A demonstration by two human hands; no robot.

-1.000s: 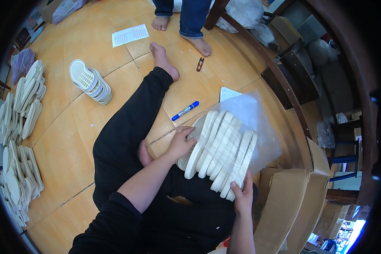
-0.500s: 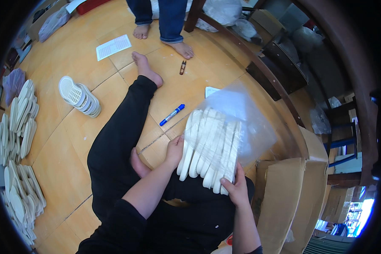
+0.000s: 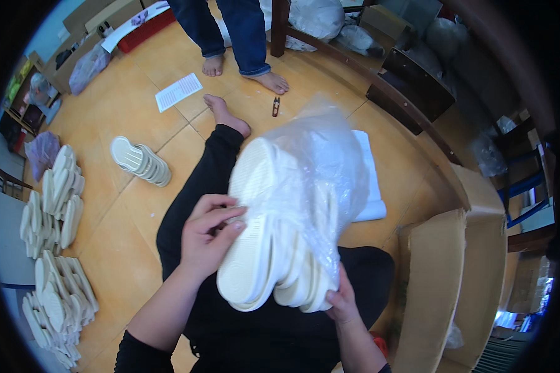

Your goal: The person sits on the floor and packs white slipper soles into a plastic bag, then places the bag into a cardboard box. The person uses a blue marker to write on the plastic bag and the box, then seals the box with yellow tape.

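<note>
Over my lap is a bundle of white shoe soles (image 3: 246, 267), tilted with one sole's broad face toward me. A clear plastic bag (image 3: 333, 149) covers the bundle's far part, while the near ends stick out of it. At the bundle's left side, my left hand (image 3: 208, 239) is closed, thumb and fingers pinching the bag's edge against the outer sole. My right hand (image 3: 344, 298) grips the near right end of the bundle, thumb on top; some of its fingers are hidden underneath.
Stacked soles (image 3: 62, 298) lie along the left, and a smaller pile of soles (image 3: 140, 160) stands nearer. An open cardboard box (image 3: 432, 280) is at my right. Ahead are thread snips (image 3: 275, 107), a printed sheet (image 3: 179, 92), white paper (image 3: 368, 180) and another person's feet (image 3: 267, 82).
The bundle has turned from edge-on to showing a sole's face, and the bag covers more of it. My left hand moved left onto the bag's edge. The blue marker is out of sight.
</note>
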